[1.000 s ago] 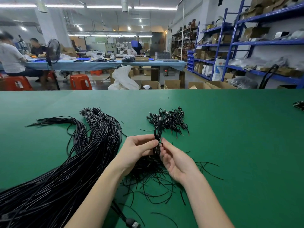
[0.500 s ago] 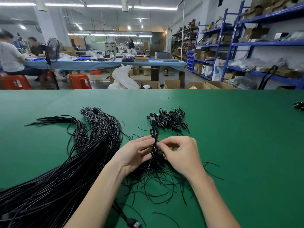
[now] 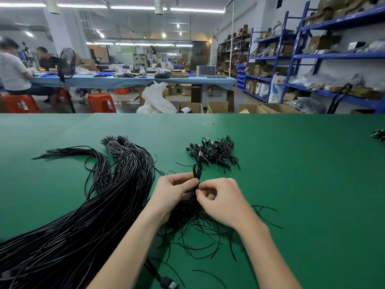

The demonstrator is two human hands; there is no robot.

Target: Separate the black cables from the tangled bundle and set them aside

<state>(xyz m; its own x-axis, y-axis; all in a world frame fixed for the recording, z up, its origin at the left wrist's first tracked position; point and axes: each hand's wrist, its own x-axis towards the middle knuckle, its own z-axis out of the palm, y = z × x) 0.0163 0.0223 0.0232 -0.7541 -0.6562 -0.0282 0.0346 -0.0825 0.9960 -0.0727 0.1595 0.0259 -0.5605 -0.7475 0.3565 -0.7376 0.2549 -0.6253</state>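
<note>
Where the green tabletop (image 3: 291, 184) spreads widest, a long tangled bundle (image 3: 83, 215) lies left; a finished pile (image 3: 214, 152) sits beyond; left hand (image 3: 173, 192) and right hand (image 3: 220, 201) both pinch a folded black cable (image 3: 197, 170).

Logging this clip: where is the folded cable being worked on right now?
Head view, centre: the folded cable stands between the left hand and right hand, both pinching it, just before the small cable pile.
</note>
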